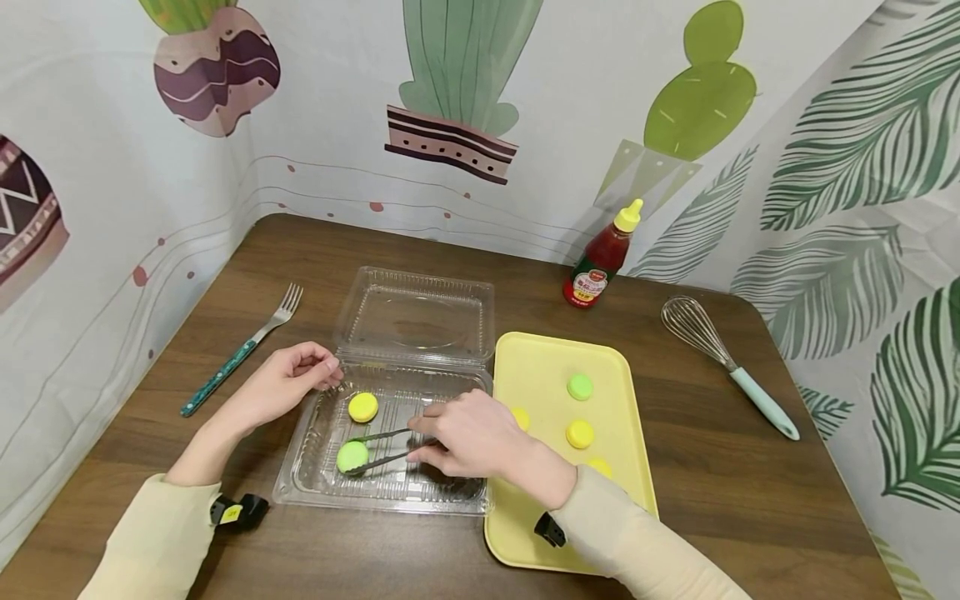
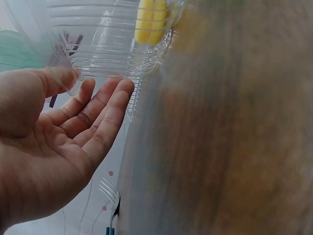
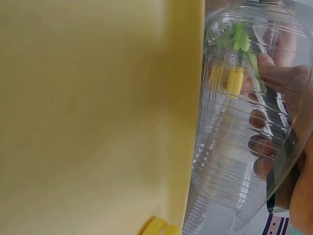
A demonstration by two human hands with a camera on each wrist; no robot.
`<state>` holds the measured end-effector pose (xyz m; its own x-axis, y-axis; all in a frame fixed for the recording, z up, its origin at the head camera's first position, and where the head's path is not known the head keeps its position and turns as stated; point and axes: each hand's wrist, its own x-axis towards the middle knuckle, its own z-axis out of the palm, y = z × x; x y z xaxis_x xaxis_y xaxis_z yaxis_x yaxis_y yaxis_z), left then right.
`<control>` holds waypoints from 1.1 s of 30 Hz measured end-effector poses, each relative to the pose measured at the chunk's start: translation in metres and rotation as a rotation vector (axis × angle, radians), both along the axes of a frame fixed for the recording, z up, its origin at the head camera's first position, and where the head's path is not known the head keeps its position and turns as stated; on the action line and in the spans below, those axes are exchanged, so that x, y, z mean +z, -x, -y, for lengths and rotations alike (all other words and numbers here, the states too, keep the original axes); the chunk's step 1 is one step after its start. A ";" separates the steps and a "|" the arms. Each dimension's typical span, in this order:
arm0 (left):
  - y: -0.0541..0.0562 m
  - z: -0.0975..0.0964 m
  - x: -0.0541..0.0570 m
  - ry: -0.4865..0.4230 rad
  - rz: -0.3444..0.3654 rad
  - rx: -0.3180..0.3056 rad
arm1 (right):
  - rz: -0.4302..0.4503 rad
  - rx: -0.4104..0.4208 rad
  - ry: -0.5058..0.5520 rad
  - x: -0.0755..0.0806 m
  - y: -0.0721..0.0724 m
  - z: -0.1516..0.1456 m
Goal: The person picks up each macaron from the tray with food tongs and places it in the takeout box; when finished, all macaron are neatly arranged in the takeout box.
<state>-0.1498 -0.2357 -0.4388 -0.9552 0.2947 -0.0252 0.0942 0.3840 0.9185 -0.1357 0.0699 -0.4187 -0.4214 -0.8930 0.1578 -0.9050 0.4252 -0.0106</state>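
My right hand (image 1: 476, 435) holds dark tongs (image 1: 386, 460), their two arms reaching left over the base of a clear plastic clamshell box (image 1: 315, 483). The tips lie on either side of a green macaron (image 1: 352, 457) inside the box; how firmly they squeeze it I cannot tell. Just behind it in the box is a yellow macaron (image 1: 363, 407). At the box's left side near the hinge, my left hand (image 1: 288, 379) pinches the rim between thumb and fingers, as the left wrist view shows. The box's lid (image 1: 420, 317) lies folded back.
Right of the box, a yellow tray (image 1: 540, 358) bears a green macaron (image 1: 580, 387) and several yellow ones (image 1: 580, 433), partly hidden by my right arm. A fork (image 1: 247, 346) lies left, a sauce bottle (image 1: 600, 262) stands behind, a whisk (image 1: 727, 362) lies right.
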 end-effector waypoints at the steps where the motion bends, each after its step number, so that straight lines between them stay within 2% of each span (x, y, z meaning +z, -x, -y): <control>1: 0.000 0.000 0.000 -0.001 0.000 -0.001 | -0.002 0.000 -0.002 0.000 0.000 0.000; 17: 0.001 0.001 -0.001 0.012 0.000 0.001 | 0.003 -0.018 -0.019 0.001 -0.002 0.000; 24: 0.001 0.001 -0.003 0.022 -0.005 0.000 | 0.008 -0.018 0.004 0.003 0.000 -0.002; 33: 0.001 0.001 -0.003 0.025 -0.008 0.002 | 0.033 -0.061 0.046 0.012 0.003 -0.013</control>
